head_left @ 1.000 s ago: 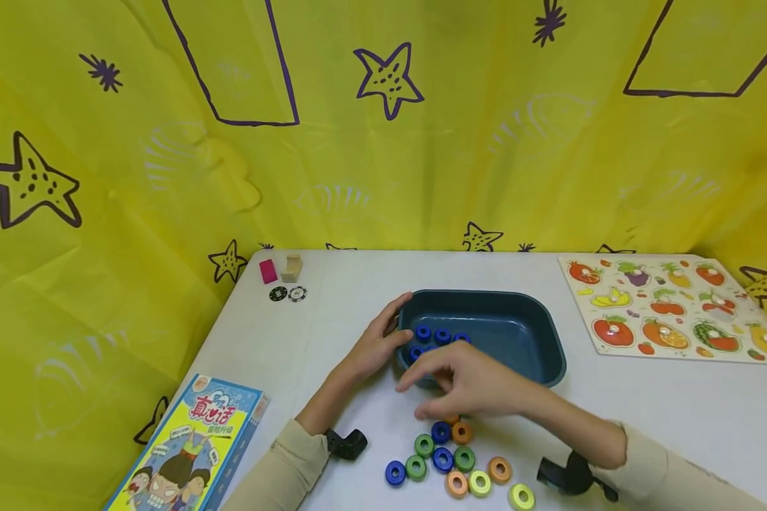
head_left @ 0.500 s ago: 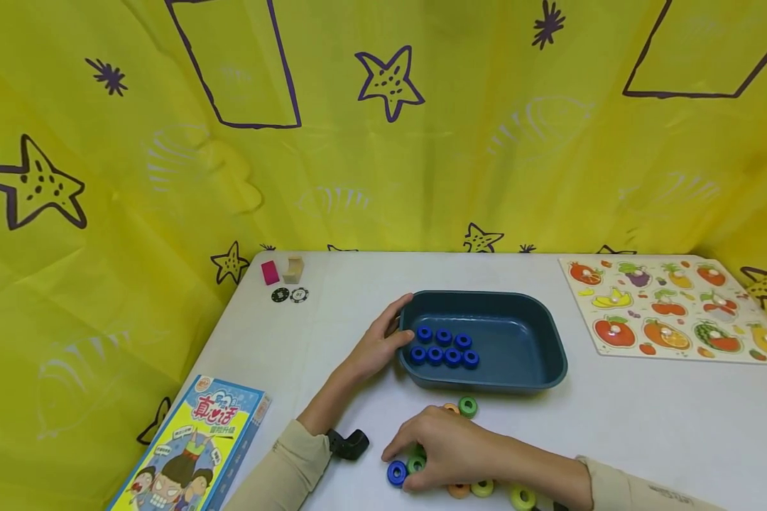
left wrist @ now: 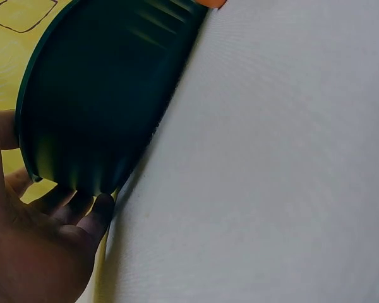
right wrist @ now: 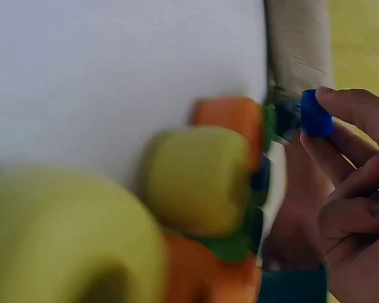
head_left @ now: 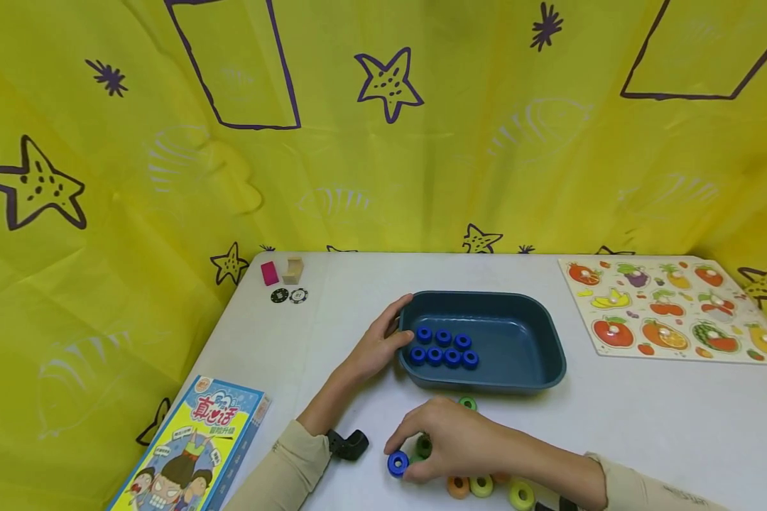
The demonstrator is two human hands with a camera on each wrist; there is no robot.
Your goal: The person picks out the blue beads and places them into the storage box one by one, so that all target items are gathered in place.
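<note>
My left hand [head_left: 376, 346] grips the left end of a dark blue-green plastic tub [head_left: 508, 344], its thumb over the rim. In the left wrist view the fingers of that hand [left wrist: 47, 243] bend against the tub's end wall [left wrist: 95, 113]. Several blue rings [head_left: 452, 364] lie in two rows in the tub's left part. In front of the tub, my right hand [head_left: 454, 436] pinches another blue ring [right wrist: 316, 115] between thumb and finger, low over the table at the left of the loose rings. It partly covers green rings [head_left: 424, 446] beneath it.
Yellow rings [head_left: 521, 505] and an orange ring [head_left: 458, 496] lie near the right forearm. A fruit puzzle board [head_left: 671, 309] lies at the back right. At the left are a card-game box [head_left: 192, 447], poker chips [head_left: 280, 295] and a pink block [head_left: 269, 273]. A yellow curtain [head_left: 383, 177] hangs behind.
From over the tub's front edge, my right hand has come down toward me to the loose rings and taken hold of the leftmost blue one. My left hand stays on the tub.
</note>
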